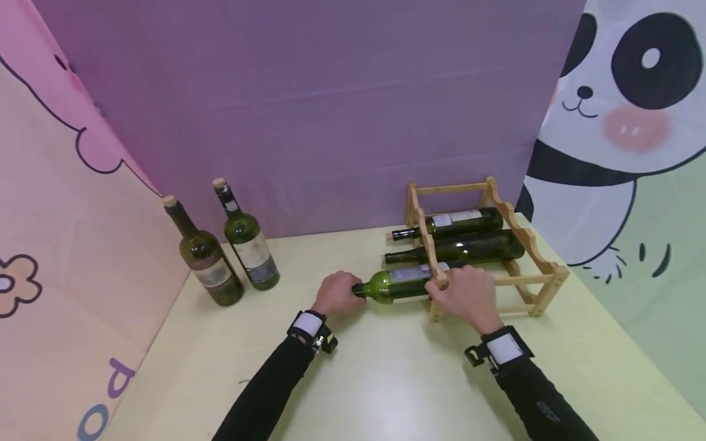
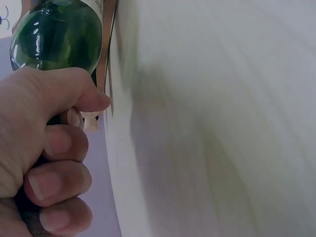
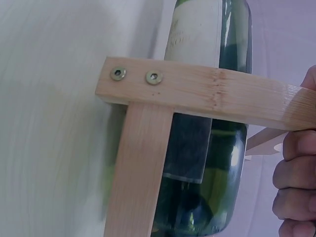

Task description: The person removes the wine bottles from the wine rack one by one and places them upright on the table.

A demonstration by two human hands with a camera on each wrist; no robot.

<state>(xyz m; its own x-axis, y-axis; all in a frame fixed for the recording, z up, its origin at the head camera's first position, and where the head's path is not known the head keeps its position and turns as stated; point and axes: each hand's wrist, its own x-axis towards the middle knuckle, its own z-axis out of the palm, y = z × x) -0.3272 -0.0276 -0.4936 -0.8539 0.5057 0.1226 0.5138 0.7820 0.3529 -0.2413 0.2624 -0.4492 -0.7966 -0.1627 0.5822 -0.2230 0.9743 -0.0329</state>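
My left hand (image 1: 337, 295) grips the neck of a green wine bottle (image 1: 380, 286), its fingers curled round it in the left wrist view. The bottle lies on its side, its neck to the left and its labelled body reaching into the near end of a wooden wine rack (image 1: 524, 280). At the rack's near left corner, my right hand (image 1: 467, 297) holds the wood. The right wrist view shows its curled fingers (image 3: 298, 173) at a wooden bar (image 3: 197, 89), with the bottle's base (image 3: 197, 212) behind the frame.
Two more bottles, a labelled one (image 1: 455, 219) and a dark one (image 1: 469, 247), lie in the rack farther back. A brownish corked bottle (image 1: 212, 269) and a green corked bottle (image 1: 250, 248) stand at the table's back left. A purple backdrop (image 1: 298, 122) rises behind.
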